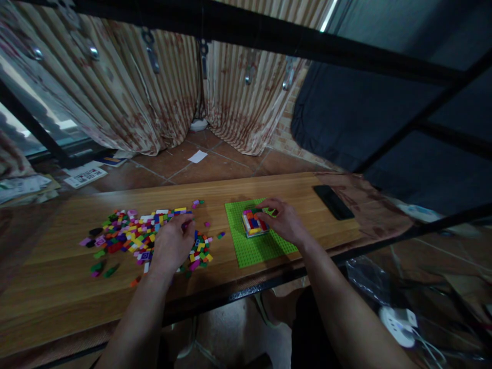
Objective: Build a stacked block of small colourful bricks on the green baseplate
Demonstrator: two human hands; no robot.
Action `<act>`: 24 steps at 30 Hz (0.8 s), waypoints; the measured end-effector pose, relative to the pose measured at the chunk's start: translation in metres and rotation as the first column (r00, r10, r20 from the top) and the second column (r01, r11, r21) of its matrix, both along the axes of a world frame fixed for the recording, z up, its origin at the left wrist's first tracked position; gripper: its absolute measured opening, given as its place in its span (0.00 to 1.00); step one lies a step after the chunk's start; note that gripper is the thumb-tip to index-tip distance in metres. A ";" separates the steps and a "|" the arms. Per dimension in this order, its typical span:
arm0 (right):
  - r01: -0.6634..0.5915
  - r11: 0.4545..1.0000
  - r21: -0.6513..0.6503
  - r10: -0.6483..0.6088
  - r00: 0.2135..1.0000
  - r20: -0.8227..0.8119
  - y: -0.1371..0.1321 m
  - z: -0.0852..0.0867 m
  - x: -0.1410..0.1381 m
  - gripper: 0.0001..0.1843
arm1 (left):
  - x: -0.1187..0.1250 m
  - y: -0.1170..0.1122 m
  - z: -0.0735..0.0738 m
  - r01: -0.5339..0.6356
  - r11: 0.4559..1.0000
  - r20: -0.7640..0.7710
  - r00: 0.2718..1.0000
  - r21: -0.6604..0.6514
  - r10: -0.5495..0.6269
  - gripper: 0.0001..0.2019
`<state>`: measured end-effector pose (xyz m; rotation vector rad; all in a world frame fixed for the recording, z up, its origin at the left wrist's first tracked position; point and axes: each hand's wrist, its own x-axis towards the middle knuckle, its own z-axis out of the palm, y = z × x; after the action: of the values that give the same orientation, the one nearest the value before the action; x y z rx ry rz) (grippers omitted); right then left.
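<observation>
Striped curtains (154, 102) hang behind the wooden table (77, 302), which runs across the view. Loose brick pile (134, 238) spread on the table's left part, colours mixed. Green baseplate (249, 253) lies flat to the right of it, studs up. Left hand (173, 243) over the pile's right side, fingers curled downward; cannot tell whether they pinch a brick. Right hand (285, 221) over the baseplate, thumb and fingers bent at the right side of the build; cannot tell whether they grasp it or merely rest there. Dark phone (333, 202) on the table, beyond the right hand. Small multicoloured build (252, 224) sits on the baseplate, yellow along its near edge. Smallest: a pink brick (207, 224), alone between pile and baseplate.
</observation>
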<state>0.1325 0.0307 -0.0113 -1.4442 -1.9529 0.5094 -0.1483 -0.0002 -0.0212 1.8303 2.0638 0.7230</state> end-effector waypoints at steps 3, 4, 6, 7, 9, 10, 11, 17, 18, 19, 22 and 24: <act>-0.071 0.997 0.018 0.069 0.995 0.073 -0.002 0.002 -0.001 0.10 | -0.001 0.000 -0.002 -0.001 1.000 -0.009 1.000 0.003 0.001 0.18; -0.076 0.997 0.029 0.073 0.993 0.097 -0.003 0.002 -0.002 0.09 | -0.001 0.001 -0.002 0.000 1.000 -0.012 1.000 0.003 0.000 0.18; -0.082 0.996 0.044 0.075 0.987 0.141 -0.003 0.003 -0.003 0.07 | -0.001 0.001 -0.002 0.006 1.000 -0.018 1.000 -0.002 -0.006 0.19; -0.085 0.995 0.048 0.077 0.984 0.159 -0.003 0.004 -0.003 0.07 | -0.001 0.001 -0.002 0.008 1.000 -0.020 1.000 -0.004 -0.008 0.19; -0.096 0.994 0.053 0.085 0.979 0.186 -0.003 0.005 -0.002 0.06 | -0.001 0.000 -0.001 0.011 1.000 -0.021 1.000 -0.011 -0.011 0.20; -0.100 0.994 0.054 0.088 0.978 0.189 -0.003 0.006 -0.002 0.05 | -0.001 0.000 -0.001 0.010 1.000 -0.021 1.000 -0.014 -0.010 0.20; -0.104 0.993 0.053 0.093 0.978 0.185 -0.004 0.006 -0.001 0.05 | -0.001 0.000 0.000 0.008 1.000 -0.020 1.000 -0.016 -0.009 0.20; -0.116 0.993 0.022 0.113 0.989 0.100 -0.003 0.005 -0.001 0.05 | -0.001 0.001 -0.001 0.007 1.000 -0.020 1.000 -0.023 -0.008 0.20; -0.128 0.992 0.021 0.125 0.987 0.100 -0.002 0.005 -0.001 0.05 | -0.001 0.001 -0.001 0.006 1.000 -0.020 1.000 -0.024 -0.007 0.20; -0.142 0.990 0.023 0.139 0.985 0.103 -0.002 0.004 -0.002 0.05 | -0.001 0.001 -0.002 0.004 1.000 -0.020 1.000 -0.023 -0.005 0.20; -0.176 0.983 0.047 0.170 0.980 0.106 -0.001 0.001 -0.001 0.06 | -0.002 0.001 -0.003 0.004 1.000 -0.014 1.000 -0.011 -0.004 0.20; -0.196 0.979 0.054 0.188 0.974 0.128 -0.001 0.000 0.000 0.07 | -0.002 0.000 -0.003 0.008 1.000 -0.009 1.000 -0.010 -0.008 0.20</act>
<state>0.1322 0.0295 -0.0113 -1.2781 -2.2006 0.4448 -0.1503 0.0002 -0.0239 1.8383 2.0612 0.7021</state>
